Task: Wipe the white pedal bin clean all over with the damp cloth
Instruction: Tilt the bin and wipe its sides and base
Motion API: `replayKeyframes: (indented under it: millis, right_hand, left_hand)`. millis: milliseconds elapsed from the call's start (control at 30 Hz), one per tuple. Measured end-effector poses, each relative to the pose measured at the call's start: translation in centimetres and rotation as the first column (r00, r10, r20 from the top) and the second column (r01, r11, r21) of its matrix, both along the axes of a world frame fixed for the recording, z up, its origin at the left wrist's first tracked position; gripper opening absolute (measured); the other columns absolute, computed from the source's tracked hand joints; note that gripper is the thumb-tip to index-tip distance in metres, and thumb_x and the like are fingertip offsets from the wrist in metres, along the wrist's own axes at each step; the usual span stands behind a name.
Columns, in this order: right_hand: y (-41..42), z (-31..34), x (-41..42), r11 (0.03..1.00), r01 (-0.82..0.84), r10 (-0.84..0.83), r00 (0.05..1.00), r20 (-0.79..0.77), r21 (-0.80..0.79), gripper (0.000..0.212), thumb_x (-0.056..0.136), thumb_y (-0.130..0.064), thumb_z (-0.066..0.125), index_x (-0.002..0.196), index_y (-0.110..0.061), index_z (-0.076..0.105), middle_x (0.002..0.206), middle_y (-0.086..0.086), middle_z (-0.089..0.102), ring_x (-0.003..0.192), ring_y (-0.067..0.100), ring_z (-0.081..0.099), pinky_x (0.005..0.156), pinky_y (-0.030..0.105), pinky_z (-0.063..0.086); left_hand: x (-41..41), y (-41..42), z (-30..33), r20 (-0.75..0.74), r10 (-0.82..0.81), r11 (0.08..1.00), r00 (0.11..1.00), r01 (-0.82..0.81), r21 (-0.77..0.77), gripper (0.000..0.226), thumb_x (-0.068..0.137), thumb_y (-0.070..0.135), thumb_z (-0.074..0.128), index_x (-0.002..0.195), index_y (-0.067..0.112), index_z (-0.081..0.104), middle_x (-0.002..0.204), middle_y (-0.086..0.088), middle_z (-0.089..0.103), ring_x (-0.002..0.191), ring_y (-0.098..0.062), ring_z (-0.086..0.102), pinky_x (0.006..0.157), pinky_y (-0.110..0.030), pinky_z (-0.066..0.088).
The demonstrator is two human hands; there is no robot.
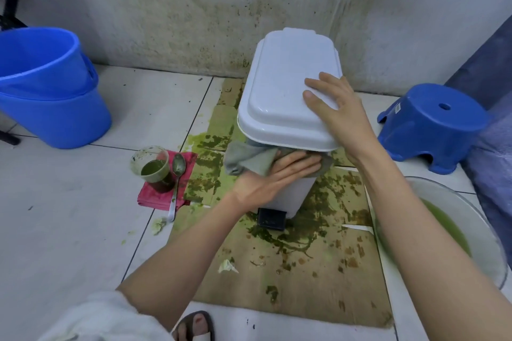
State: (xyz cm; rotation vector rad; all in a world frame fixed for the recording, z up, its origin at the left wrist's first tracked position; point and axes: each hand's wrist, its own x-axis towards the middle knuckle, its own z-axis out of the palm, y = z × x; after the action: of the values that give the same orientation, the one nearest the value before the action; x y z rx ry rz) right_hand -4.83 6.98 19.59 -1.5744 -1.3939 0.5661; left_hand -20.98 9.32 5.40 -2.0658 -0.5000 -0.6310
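Note:
The white pedal bin (282, 86) stands on stained cardboard by the wall, lid closed, its black pedal (271, 219) facing me. My left hand (277, 177) lies flat on the grey damp cloth (246, 159) and presses it against the bin's front wall just under the lid rim. My right hand (335, 108) rests with spread fingers on the lid's near right corner and holds nothing.
Green-smeared cardboard (304, 257) covers the floor under the bin. To the left, a cup of green paste (155, 167) and a spoon (177, 183) sit on a pink cloth (163, 199). Stacked blue buckets (50, 88) far left, blue stool (432, 124) right, basin of green water (471, 232) near right.

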Motion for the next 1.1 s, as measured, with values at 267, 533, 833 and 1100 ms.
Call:
replayKeyframes:
  millis: [267,533,833,1100]
  right_hand:
    - [-2.6,-4.9,-2.0,0.924,0.164,-0.125,0.983,-0.133,0.345,0.038,0.086,-0.042,0.054,0.121,-0.027,0.052,0.147,0.002,0.036,0.137,0.013,0.03,0.109,0.013,0.025]
    - [-1.8,-6.4,-2.1,0.873,0.215,-0.125,0.966,-0.224,0.437,0.04,0.086,-0.032,0.058,0.122,-0.016,0.049,0.153,0.019,0.018,0.132,-0.014,0.019,0.103,0.007,0.023]
    - [-1.6,-6.7,-2.4,0.853,0.255,-0.156,0.957,-0.243,0.455,0.039,0.084,-0.033,0.06,0.119,-0.021,0.047,0.144,0.019,0.036,0.128,-0.009,0.03,0.101,0.011,0.027]
    - [-1.7,-6.3,-2.6,0.859,0.264,-0.148,0.948,-0.281,0.438,0.035,0.083,-0.034,0.06,0.115,-0.028,0.047,0.142,0.018,0.038,0.131,0.009,0.033,0.1,0.008,0.026]
  left_hand:
    - [1.5,-1.7,-1.9,0.584,0.152,0.933,0.798,0.08,-0.351,0.07,0.099,0.038,0.039,0.151,0.018,-0.004,0.159,0.002,-0.014,0.146,-0.024,-0.008,0.119,-0.045,0.002]
    - [3.3,-1.8,-8.0,0.636,0.21,0.87,0.743,0.155,-0.468,0.067,0.099,0.041,0.041,0.151,0.026,0.002,0.16,0.003,-0.009,0.146,-0.031,-0.007,0.089,-0.079,0.031]
    - [4.7,0.1,-3.4,0.591,0.044,0.955,0.805,0.14,-0.262,0.069,0.095,0.052,0.041,0.151,0.03,0.006,0.16,0.004,-0.009,0.147,-0.024,-0.009,0.101,-0.074,0.007]
    - [-2.5,1.1,-9.8,-0.12,-0.061,0.979,0.991,0.036,-0.203,0.075,0.094,0.02,0.037,0.15,0.021,-0.014,0.156,-0.001,-0.026,0.144,-0.019,-0.019,0.108,-0.061,0.002]
